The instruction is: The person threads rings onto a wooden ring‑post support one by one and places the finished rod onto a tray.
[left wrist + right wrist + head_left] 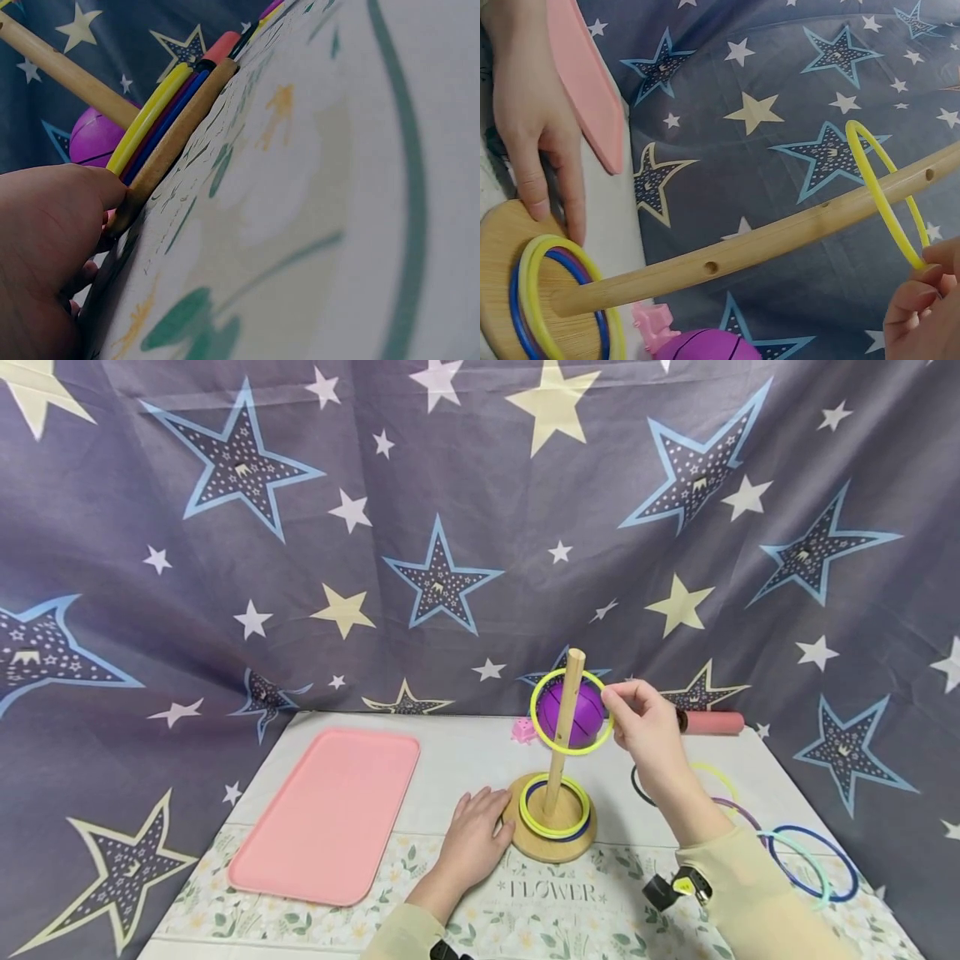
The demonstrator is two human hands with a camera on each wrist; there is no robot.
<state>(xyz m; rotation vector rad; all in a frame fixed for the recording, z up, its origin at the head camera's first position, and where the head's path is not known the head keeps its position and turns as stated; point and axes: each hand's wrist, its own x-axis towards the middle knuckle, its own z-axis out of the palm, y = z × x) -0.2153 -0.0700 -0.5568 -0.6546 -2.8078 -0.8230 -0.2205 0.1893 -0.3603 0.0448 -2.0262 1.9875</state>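
Note:
A wooden post [557,768] stands upright on a round wooden base [551,853]. My right hand [648,727] pinches a yellow ring [875,191] at its edge between thumb and fingertips. That ring encircles the upper part of the post, tilted, just below the top. Around the post's foot lie stacked rings: yellow [146,120] on top, a dark purple one between, and blue [166,124] lowest. My left hand [476,831] rests at the left edge of the base, its fingers extended and touching the rim.
To the left lies a pink tray [322,818]. Behind the post are a purple ball [588,710] and a small pink toy [523,731]. A red cylinder [715,722] lies at the back right. Loose rings, including a blue one [853,868] and a mint one [823,877], lie on the right.

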